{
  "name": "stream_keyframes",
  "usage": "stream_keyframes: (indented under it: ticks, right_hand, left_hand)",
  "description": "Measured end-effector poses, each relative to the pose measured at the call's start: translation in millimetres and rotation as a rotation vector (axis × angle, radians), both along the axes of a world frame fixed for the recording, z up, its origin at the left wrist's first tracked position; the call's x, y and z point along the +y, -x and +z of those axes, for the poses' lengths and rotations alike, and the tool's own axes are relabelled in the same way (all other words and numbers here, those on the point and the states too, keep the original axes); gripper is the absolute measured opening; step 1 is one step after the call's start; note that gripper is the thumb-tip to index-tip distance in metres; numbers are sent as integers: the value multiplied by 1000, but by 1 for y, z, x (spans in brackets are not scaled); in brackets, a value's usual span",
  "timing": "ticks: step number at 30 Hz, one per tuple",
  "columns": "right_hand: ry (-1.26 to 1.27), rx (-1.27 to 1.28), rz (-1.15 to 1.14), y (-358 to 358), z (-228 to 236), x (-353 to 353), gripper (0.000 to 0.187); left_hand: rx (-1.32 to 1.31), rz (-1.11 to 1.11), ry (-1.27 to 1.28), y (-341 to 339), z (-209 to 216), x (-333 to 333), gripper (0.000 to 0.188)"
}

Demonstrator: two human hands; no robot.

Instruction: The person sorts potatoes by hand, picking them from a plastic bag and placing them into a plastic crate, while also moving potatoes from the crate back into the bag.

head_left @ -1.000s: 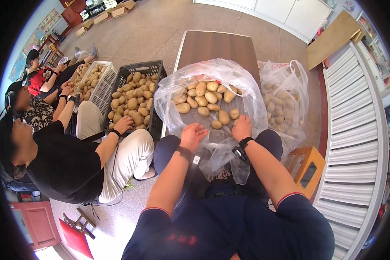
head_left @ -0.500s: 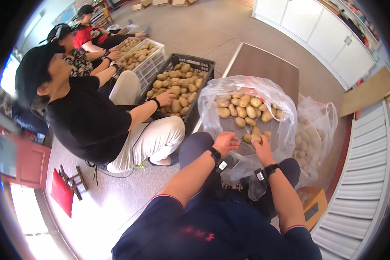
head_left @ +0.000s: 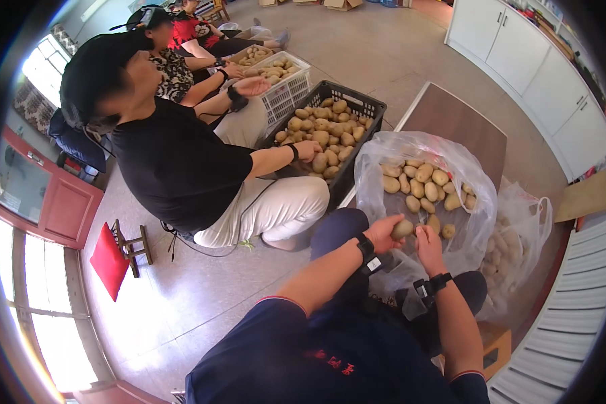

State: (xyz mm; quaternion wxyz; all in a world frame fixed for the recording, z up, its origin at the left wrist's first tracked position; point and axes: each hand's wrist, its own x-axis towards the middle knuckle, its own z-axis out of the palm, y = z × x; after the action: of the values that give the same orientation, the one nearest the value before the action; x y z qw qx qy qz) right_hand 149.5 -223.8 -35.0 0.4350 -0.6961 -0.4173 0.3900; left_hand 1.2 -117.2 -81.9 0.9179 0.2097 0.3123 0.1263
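My left hand [head_left: 385,233] is closed around a potato [head_left: 402,229] at the near side of an open clear plastic bag [head_left: 368,178]. Just right of that potato, my right hand [head_left: 431,246] has its fingers curled together; whether anything is inside them is hidden. Several loose potatoes [head_left: 424,174] lie in a heap toward the bag's far side. Closer to my hands rest a long potato [head_left: 434,223] and a small round one [head_left: 448,231].
Beneath the bag is a brown table [head_left: 454,121]. A second filled bag [head_left: 518,236] stands at its right. On the left, a co-worker [head_left: 175,161] reaches into a black crate [head_left: 377,111] of potatoes; beyond are a white crate [head_left: 293,91], other people and white cabinets [head_left: 528,60].
My left hand has gone from open and empty to holding a potato. My right hand has come away from the small potatoes to beside it. The whole view has swung left.
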Motion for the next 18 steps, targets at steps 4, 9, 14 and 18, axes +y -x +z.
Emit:
stream_keyframes:
  ticks: [4,9,14,18]
  right_hand:
    - [58,-12,-45,-15,-23,-16,26]
    - [23,-150,-98,-43,-59,-40,21]
    - [51,-78,-72,-34,-48,-34,19]
    - [69,17,-96,-38,-55,-40,18]
  left_hand:
    - [-38,221,72,7,16,23,33]
    - [-191,394,49,16,34,66,38]
    - [-150,674,52,53,11,114,41]
    - [-54,921,129,68,5,133,37]
